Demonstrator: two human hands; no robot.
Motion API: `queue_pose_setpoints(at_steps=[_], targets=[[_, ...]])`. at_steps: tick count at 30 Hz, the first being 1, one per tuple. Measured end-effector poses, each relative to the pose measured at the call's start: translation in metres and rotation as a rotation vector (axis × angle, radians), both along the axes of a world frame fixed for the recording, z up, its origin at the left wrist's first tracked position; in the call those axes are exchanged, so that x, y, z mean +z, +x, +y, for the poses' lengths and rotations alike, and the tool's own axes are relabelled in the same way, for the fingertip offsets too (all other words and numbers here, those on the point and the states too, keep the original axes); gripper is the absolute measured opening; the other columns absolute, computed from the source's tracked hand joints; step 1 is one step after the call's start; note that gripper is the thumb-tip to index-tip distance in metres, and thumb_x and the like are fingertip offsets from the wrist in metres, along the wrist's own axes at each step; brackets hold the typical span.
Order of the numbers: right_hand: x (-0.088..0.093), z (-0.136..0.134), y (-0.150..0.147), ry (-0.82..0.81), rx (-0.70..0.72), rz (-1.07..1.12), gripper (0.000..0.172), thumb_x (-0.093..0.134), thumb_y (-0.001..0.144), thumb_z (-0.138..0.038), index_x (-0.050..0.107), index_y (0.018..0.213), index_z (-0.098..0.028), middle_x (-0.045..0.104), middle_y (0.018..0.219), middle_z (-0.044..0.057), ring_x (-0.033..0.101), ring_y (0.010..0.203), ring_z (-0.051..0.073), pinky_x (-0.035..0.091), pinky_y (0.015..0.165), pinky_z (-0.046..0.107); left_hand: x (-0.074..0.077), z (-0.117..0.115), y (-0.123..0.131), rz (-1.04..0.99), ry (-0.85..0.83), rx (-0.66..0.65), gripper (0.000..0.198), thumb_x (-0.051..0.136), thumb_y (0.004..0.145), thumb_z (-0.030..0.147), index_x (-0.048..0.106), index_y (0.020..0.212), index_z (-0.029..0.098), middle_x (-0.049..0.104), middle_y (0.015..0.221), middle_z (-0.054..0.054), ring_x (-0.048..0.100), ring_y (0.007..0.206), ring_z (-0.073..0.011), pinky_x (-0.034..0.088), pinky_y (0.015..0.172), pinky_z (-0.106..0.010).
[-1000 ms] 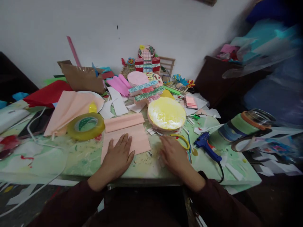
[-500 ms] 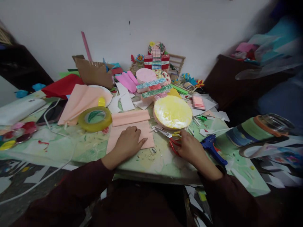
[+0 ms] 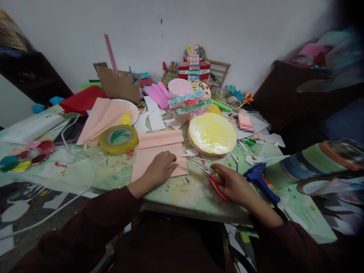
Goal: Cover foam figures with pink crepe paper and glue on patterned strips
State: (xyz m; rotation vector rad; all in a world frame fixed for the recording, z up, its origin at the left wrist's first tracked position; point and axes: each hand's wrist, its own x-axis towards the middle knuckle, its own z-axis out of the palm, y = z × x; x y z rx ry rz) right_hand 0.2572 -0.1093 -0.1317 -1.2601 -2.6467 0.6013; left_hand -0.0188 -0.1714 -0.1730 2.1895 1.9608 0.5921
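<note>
Peach sheet [image 3: 143, 161]: lies on the near middle part of the bench [image 3: 109, 176], a folded strip of the same colour along its far edge.
Far left: a white case [image 3: 32, 129], with shiny coloured discs [image 3: 42, 148] nearer and a dark phone [image 3: 72, 129] to its right, a white cable [image 3: 65, 138] running past the phone towards the near edge.
Left of middle: red paper [image 3: 83, 99] at the far side; nearer, draped peach paper [image 3: 96, 117] partly covers a white plate [image 3: 132, 106].
Tape roll [image 3: 118, 148]: flat, just beside the left edge of the peach sheet; a torn cardboard box [image 3: 121, 87] stands farther back.
Left hand: rests on the right part of the peach sheet, fingers [image 3: 165, 155] bent and close together, thumb slightly apart; cannot tell whether it pinches the paper.
Middle, far: pink paper [image 3: 157, 94], white paper scraps [image 3: 156, 116] and a painted craft piece [image 3: 195, 68] against the wall.
Scissors [image 3: 209, 171]: metal blades point left and slightly far, tips just beside the right edge of the peach sheet.
Yellow disc [image 3: 213, 132]: glossy, on the far side of the scissors.
Right hand [image 3: 233, 184]: closed around the red-and-yellow handles of the scissors, right of the peach sheet.
Right: a blue glue gun [image 3: 261, 184] just beyond the right hand, then a green bottle [image 3: 307, 163] near the right edge.
</note>
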Motion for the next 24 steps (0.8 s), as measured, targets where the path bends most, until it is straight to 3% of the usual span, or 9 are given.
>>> queue_pose_setpoints(at_steps=[4, 8, 11, 18, 24], targets=[[0.003, 0.005, -0.002, 0.013, -0.031, -0.097, 0.047, 0.068, 0.074, -0.05, 0.06, 0.112, -0.023, 0.068, 0.077, 0.002, 0.06, 0.065, 0.018, 0.035, 0.056, 0.025, 0.005, -0.001, 0.003, -0.017, 0.002, -0.016, 0.016, 0.051, 0.092, 0.026, 0.06, 0.087, 0.015, 0.061, 0.092, -0.009, 0.053, 0.09, -0.0232, 0.044, 0.082, -0.038], [0.004, 0.008, -0.001, 0.097, 0.092, -0.126, 0.063, 0.072, 0.069, -0.055, 0.058, 0.119, -0.02, 0.068, 0.1, 0.01, 0.063, 0.087, 0.024, 0.042, 0.07, 0.03, 0.011, -0.003, 0.005, -0.015, 0.008, -0.008, 0.017, 0.046, 0.093, 0.024, 0.059, 0.086, 0.016, 0.063, 0.088, -0.008, 0.056, 0.086, -0.0224, 0.043, 0.079, -0.037], [0.002, 0.01, 0.001, 0.11, 0.176, -0.123, 0.069, 0.073, 0.069, -0.055, 0.057, 0.125, -0.018, 0.064, 0.106, 0.013, 0.06, 0.097, 0.027, 0.044, 0.082, 0.034, 0.012, -0.004, 0.005, -0.004, 0.014, 0.013, 0.019, 0.043, 0.095, 0.025, 0.058, 0.086, 0.017, 0.064, 0.083, -0.006, 0.058, 0.08, -0.0219, 0.043, 0.077, -0.037], [0.002, 0.012, -0.004, 0.101, 0.254, -0.143, 0.066, 0.073, 0.069, -0.056, 0.058, 0.123, -0.02, 0.061, 0.103, 0.012, 0.057, 0.097, 0.026, 0.043, 0.084, 0.034, 0.014, -0.004, 0.006, 0.0, -0.002, 0.05, 0.019, 0.043, 0.096, 0.026, 0.057, 0.089, 0.016, 0.065, 0.082, -0.006, 0.059, 0.079, -0.0228, 0.044, 0.078, -0.038], [0.005, 0.011, -0.016, 0.133, 0.32, -0.146, 0.056, 0.069, 0.075, -0.051, 0.059, 0.121, -0.02, 0.06, 0.101, 0.011, 0.055, 0.094, 0.023, 0.04, 0.079, 0.03, 0.008, -0.004, 0.006, -0.029, 0.017, 0.04, 0.019, 0.046, 0.095, 0.025, 0.058, 0.105, 0.015, 0.067, 0.098, -0.009, 0.06, 0.094, -0.0244, 0.043, 0.087, -0.04]])
